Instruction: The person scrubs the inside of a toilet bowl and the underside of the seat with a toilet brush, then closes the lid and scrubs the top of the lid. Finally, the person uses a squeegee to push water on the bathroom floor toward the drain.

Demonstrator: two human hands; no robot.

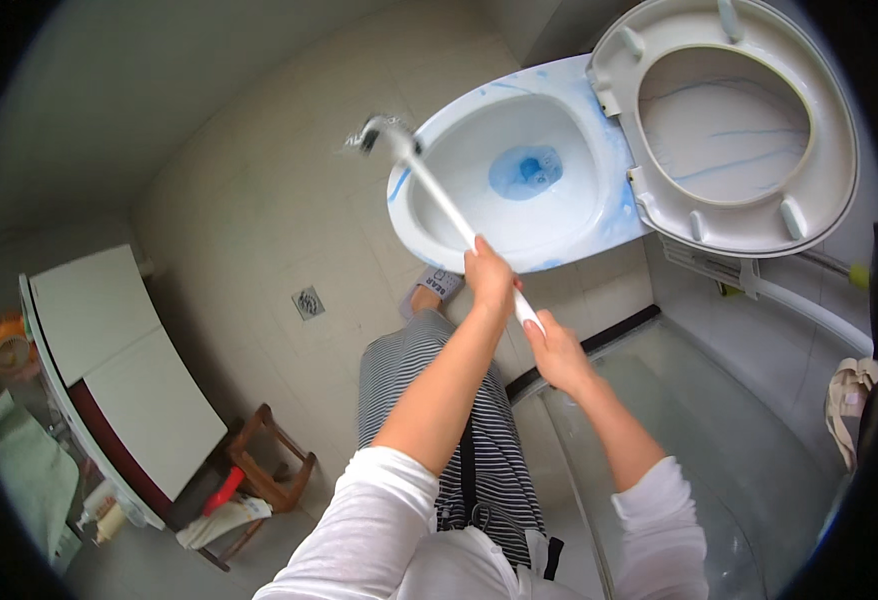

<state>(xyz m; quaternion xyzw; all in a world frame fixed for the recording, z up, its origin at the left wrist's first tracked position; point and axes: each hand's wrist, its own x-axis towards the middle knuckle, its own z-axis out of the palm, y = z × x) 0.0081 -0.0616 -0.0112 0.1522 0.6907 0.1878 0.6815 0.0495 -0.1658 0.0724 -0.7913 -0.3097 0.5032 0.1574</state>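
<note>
Both my hands grip the white handle of a toilet brush (442,199). My left hand (490,276) holds it about halfway down, and my right hand (559,352) is closed around the lower end. The brush head (391,139), blurred and with dark bristles, is at the front end of the white toilet bowl (446,232), partly beyond its rim. Whether it touches the rim I cannot tell. Blue water (525,172) with bubbles lies in the bowl. Blue streaks mark the rim and the back deck. The seat (833,150) is raised against the lid (724,142), which also has blue streaks.
My slippered foot (439,283) is beside the bowl. A square floor drain (308,302) lies left of it. Farther left stand a white cabinet (153,405) and a wooden stool (289,491). A glass panel (679,450) and a white rail (806,300) are on the right.
</note>
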